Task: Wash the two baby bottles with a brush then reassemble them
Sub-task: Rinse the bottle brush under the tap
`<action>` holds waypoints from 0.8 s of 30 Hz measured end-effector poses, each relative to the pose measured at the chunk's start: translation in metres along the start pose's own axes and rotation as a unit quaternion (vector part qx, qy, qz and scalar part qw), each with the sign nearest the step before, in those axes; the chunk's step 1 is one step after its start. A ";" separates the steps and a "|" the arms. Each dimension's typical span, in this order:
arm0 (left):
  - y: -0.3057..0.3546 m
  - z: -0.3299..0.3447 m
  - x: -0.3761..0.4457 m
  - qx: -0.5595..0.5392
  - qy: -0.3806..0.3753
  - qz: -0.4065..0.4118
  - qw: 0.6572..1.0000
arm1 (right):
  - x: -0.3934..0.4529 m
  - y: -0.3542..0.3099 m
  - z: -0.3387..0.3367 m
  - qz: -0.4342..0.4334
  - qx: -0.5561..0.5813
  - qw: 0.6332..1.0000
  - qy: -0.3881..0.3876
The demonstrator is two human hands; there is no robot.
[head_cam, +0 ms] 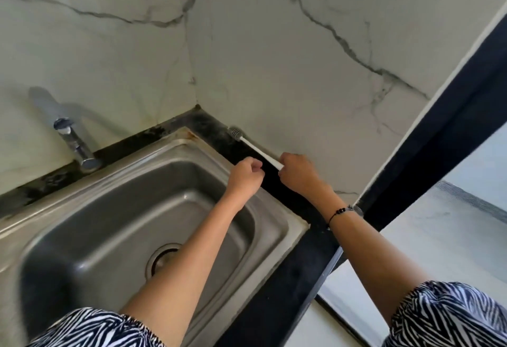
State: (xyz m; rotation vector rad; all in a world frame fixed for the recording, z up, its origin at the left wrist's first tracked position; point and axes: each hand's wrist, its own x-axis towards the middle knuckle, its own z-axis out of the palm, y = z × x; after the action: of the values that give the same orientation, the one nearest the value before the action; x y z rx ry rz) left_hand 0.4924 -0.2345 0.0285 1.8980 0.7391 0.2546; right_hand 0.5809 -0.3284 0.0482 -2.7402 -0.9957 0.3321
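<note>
Here we are reaching over the sink (153,209), left hand (245,175) clenched on nothing, right hand (297,172) grasping the brush (256,149) lying on the black bench (277,278) ledge, apparently fetching it; no bottles are showing, so finding them comes next.

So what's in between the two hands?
In the head view, only a bare strip of black counter shows between the left hand and the right hand, which grips the end of the white brush.
</note>
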 end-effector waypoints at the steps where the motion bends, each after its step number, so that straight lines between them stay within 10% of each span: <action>1: -0.004 0.002 0.002 0.002 -0.001 -0.007 1.000 | 0.004 0.002 0.005 -0.006 -0.024 1.000 -0.008; 15: -0.006 0.053 0.039 0.007 0.081 -0.123 0.989 | 0.054 0.010 0.032 -0.073 -0.167 0.983 0.000; 24: -0.010 0.051 0.040 -0.069 0.142 -0.161 0.974 | 0.062 0.007 0.031 -0.098 -0.040 0.994 -0.029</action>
State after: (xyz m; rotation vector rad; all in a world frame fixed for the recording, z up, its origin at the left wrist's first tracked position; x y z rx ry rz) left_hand 0.5450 -0.2460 -0.0090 1.5978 1.1774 0.3667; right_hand 0.6223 -0.2898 0.0080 -2.6850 -1.3088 0.3462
